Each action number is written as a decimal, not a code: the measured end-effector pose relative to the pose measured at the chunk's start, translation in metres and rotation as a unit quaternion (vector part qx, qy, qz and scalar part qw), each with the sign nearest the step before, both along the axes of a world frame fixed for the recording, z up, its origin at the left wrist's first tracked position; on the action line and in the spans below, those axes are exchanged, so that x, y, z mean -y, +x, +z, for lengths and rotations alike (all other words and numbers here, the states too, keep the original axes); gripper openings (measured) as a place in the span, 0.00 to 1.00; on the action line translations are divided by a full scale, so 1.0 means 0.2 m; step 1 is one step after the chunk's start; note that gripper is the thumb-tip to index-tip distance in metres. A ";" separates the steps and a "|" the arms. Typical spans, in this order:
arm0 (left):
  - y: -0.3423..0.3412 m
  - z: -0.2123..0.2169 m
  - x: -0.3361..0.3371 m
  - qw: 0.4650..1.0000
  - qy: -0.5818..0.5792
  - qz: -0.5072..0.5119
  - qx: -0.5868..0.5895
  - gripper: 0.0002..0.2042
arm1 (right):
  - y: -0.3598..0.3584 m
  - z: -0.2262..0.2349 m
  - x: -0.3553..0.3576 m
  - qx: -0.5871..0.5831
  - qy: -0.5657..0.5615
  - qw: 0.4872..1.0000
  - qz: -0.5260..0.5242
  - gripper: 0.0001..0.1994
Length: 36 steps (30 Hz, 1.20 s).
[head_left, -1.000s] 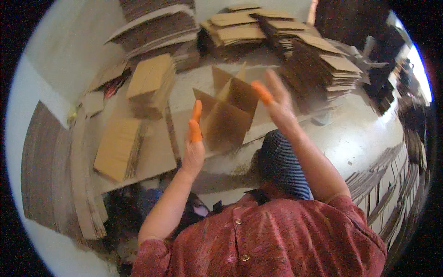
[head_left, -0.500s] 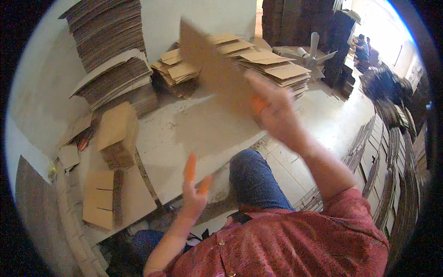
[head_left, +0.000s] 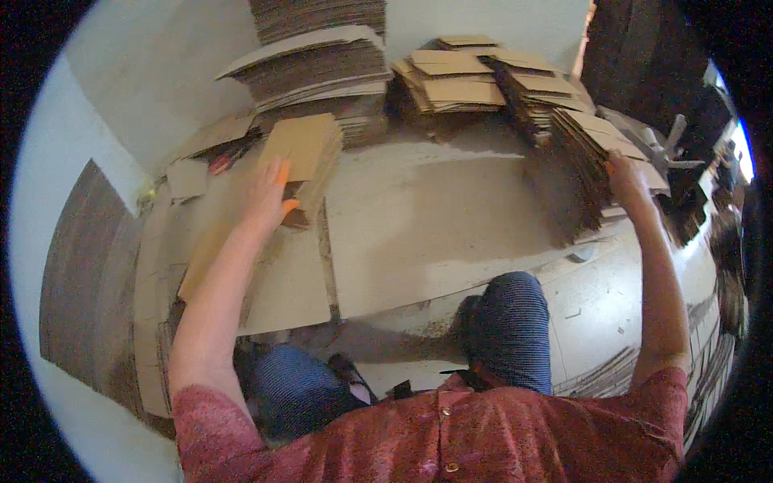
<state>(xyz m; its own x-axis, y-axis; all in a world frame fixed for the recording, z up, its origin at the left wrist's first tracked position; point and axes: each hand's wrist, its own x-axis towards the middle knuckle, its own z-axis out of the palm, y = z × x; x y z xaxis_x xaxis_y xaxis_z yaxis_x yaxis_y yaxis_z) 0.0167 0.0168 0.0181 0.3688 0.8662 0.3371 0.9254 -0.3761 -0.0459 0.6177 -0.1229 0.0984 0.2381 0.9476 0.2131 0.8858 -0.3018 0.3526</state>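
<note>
My left hand (head_left: 267, 196), with orange finger covers on its thumb and a finger, is at the near left edge of a stack of cut cardboard sheets (head_left: 303, 143). Its thumb and covered finger are spread apart against the stack. Far to the right, my right hand (head_left: 630, 177) grips a cardboard sheet (head_left: 654, 179) at the near end of a leaning pile of cardboard sheets (head_left: 581, 173). An orange cover shows at that pile's edge; the rest of the right fingers are partly hidden.
More cardboard piles (head_left: 455, 80) stand along the back of the pale work surface (head_left: 378, 266). Tall stacked cardboard (head_left: 322, 64) is against the wall. A white-bladed fan (head_left: 675, 149) stands at right. My knees are below the near edge.
My right hand has carried the cardboard sheet right, down to the pile. My left hand has moved forward from near my lap to the left stack. The view has turned left.
</note>
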 end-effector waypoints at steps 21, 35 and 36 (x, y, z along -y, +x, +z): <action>0.28 -0.16 0.53 0.931 0.034 -0.321 0.172 0.15 | -1.46 -0.44 0.13 -0.937 -0.013 0.338 0.088 0.22; -0.51 -0.21 0.72 0.941 -0.184 0.284 -0.033 0.18 | -1.47 -0.61 0.31 -0.687 0.046 0.690 0.224 0.12; -0.51 -0.20 0.73 0.947 -0.180 0.264 -0.030 0.16 | -1.46 -0.62 0.31 -0.687 0.041 0.691 0.222 0.12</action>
